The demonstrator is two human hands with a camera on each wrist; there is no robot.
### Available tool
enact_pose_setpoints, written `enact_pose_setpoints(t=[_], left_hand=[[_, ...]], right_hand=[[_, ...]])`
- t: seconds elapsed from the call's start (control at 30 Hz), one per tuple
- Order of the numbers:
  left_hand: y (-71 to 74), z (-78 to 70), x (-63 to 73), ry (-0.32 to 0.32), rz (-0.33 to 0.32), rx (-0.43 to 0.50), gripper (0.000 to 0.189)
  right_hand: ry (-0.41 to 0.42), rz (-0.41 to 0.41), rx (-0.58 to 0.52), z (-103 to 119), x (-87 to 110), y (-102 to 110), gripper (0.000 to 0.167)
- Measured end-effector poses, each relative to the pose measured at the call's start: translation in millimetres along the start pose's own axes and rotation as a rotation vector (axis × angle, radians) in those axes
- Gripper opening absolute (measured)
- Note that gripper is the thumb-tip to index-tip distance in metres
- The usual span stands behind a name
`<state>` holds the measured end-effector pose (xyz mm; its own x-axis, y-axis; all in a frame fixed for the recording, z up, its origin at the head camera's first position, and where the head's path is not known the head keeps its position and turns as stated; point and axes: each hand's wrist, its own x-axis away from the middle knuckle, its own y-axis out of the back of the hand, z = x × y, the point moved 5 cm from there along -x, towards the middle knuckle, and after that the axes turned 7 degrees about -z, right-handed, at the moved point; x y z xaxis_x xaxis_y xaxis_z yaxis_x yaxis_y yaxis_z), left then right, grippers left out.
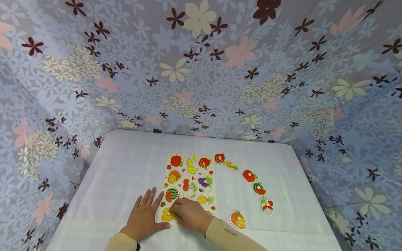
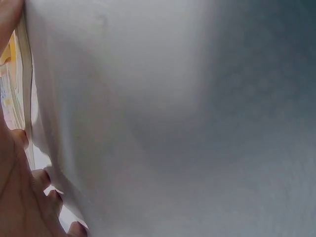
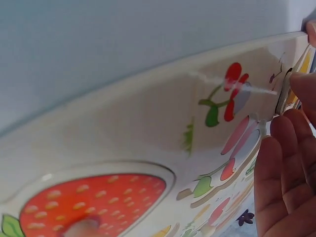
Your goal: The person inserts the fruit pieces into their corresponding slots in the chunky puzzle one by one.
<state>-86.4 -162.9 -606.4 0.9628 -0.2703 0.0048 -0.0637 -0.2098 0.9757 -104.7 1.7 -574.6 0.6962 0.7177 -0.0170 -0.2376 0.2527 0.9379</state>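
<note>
A fruit puzzle board (image 1: 186, 156) lies on the white table, with fruit pieces set in it. My right hand (image 1: 192, 213) bends over its lower left corner and pinches a yellow pear-like piece (image 1: 165, 216) between thumb and fingers. In the right wrist view, the fingers (image 3: 276, 182) are by the yellow piece's edge, and a strawberry piece (image 3: 113, 197) lies nearer the camera. Palm down at the board's left side, my left hand (image 1: 142, 217) has its fingers spread and its thumb at the bottom edge. The left wrist view mostly shows blurred white surface.
Loose fruit pieces lie right of the board: a pomegranate (image 1: 219, 158), a pineapple (image 1: 230, 165), an apple (image 1: 249, 176), a watermelon (image 1: 259, 188), cherries (image 1: 267, 206) and an orange (image 1: 238, 219). Flower-patterned cloth (image 1: 201, 87) surrounds the table (image 1: 132, 153) at the back and sides.
</note>
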Motion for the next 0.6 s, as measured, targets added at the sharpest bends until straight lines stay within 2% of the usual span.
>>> enact_pose_setpoints(t=[0.13, 0.43, 0.6], left_hand=[[-1.7, 0.5, 0.3, -0.003, -0.006, -0.012, 0.116], [6.9, -4.6, 0.7, 0.003, 0.012, 0.018, 0.113], [4.7, -2.5, 1.2, 0.006, 0.012, 0.023, 0.114]], right_hand=[[0.003, 0.001, 0.011, 0.8, -0.3, -1.2, 0.026], [0.003, 0.015, 0.026, 0.1, 0.4, -3.6, 0.027], [0.016, 0.004, 0.023, -0.1, 1.5, -2.7, 0.026]])
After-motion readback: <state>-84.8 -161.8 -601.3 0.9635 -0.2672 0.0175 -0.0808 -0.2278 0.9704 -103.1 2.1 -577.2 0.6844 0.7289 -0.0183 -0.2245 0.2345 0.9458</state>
